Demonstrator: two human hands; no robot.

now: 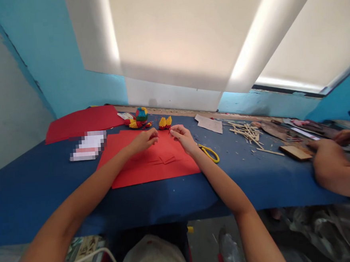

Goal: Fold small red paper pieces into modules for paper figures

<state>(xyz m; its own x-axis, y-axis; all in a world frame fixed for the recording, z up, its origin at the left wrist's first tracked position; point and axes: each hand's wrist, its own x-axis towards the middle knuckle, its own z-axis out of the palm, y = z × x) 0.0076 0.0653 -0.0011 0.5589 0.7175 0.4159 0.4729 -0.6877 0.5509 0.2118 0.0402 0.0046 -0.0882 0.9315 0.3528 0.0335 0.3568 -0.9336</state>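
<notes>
Above a large red paper sheet (124,176) on the table, both my hands are raised close together. My left hand (145,140) is closed, with fingertips pressed together; what they hold, if anything, is too small to make out. My right hand (184,137) pinches a small red paper piece between thumb and finger. Several cut red paper pieces (167,159) lie on the sheet below. Just beyond my right fingertips stands a yellow and red folded-paper piece (165,123). Yellow-handled scissors (211,151) lie beside my right wrist, which partly hides them.
A multicoloured folded-paper model (141,116) sits at the back, near more red sheets (81,121). A blurred white item (88,147) lies on the left. Thin wooden sticks (247,133), a brown paper scrap (209,123) and a wooden block (296,153) lie rightward. Another person's arm (333,168) rests far right.
</notes>
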